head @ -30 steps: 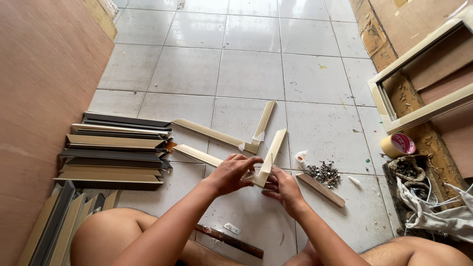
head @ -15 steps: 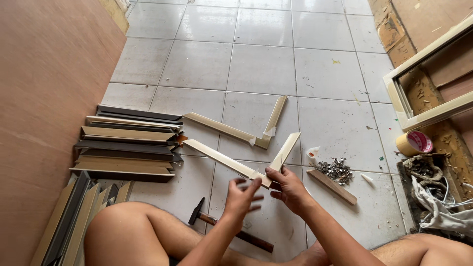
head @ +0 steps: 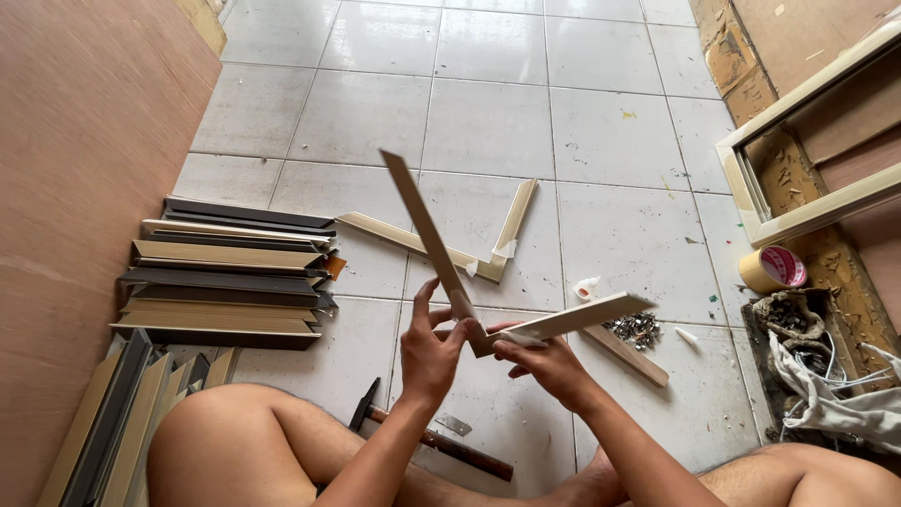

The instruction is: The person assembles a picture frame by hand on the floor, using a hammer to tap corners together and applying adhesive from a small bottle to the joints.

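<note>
I hold an L-shaped joined pair of cream frame mouldings (head: 427, 230) raised above the tiled floor. My left hand (head: 430, 349) grips it just beside the corner joint, on the arm that points up and left. My right hand (head: 544, 364) grips the other arm (head: 577, 317), which points right. The corner sits between my two hands. A second joined L-shaped moulding pair (head: 488, 253) lies flat on the floor behind.
A stack of dark and cream mouldings (head: 230, 277) lies at left beside a brown board wall (head: 84, 188). A hammer (head: 441, 441) rests by my leg. Small metal fasteners (head: 633, 329), a loose wood strip (head: 624, 355), a tape roll (head: 771, 269) and a finished frame (head: 798, 178) are at right.
I have lifted the joined mouldings off the floor and tilted them upright; one arm now points up. My left hand moved from above the hammer to the corner joint.
</note>
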